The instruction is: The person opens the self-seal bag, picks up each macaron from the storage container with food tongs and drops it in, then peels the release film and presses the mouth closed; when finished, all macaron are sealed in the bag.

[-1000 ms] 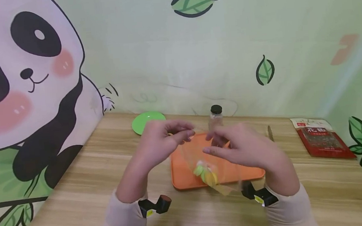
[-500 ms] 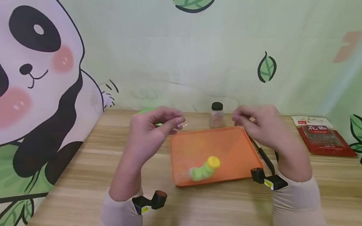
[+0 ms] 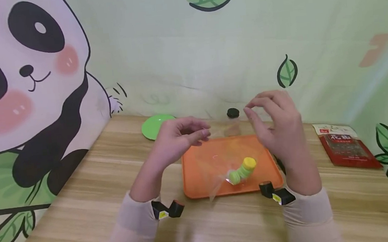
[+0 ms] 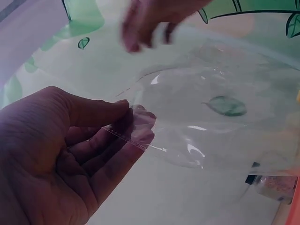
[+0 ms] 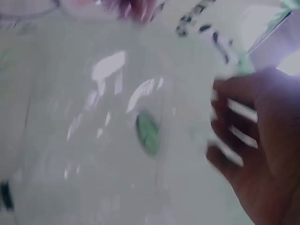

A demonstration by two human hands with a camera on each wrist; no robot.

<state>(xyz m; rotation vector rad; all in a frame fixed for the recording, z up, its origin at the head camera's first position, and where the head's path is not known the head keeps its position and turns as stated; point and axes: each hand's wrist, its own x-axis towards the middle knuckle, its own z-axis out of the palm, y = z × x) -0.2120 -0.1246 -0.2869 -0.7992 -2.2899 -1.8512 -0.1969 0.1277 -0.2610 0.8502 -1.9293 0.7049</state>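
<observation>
My left hand (image 3: 186, 137) pinches the edge of a clear plastic bag (image 4: 187, 126) between thumb and fingers. The bag spreads out from it in the left wrist view and hangs over the orange tray (image 3: 197, 163) in the head view. Down in the bag is a cluster of green pieces (image 3: 238, 174) with a round yellow piece (image 3: 249, 163) at its end. To the bag's right my right hand (image 3: 277, 125) is raised, fingers loosely bent and holding nothing. In the right wrist view its fingers (image 5: 229, 124) are spread beside the bag, blurred.
Behind the tray stands a clear jar (image 3: 233, 127) with a black lid. A green plate (image 3: 154, 127) lies at the back left, and a red and white packet (image 3: 347, 148) at the right. A dark handle lies partly hidden behind the right wrist. A printed backdrop (image 3: 175, 61) stands behind the table.
My right hand has moved right and then up, away from the bag. My left hand keeps its pinch and has shifted slightly right since half a second ago. The bag's contents have swung right.
</observation>
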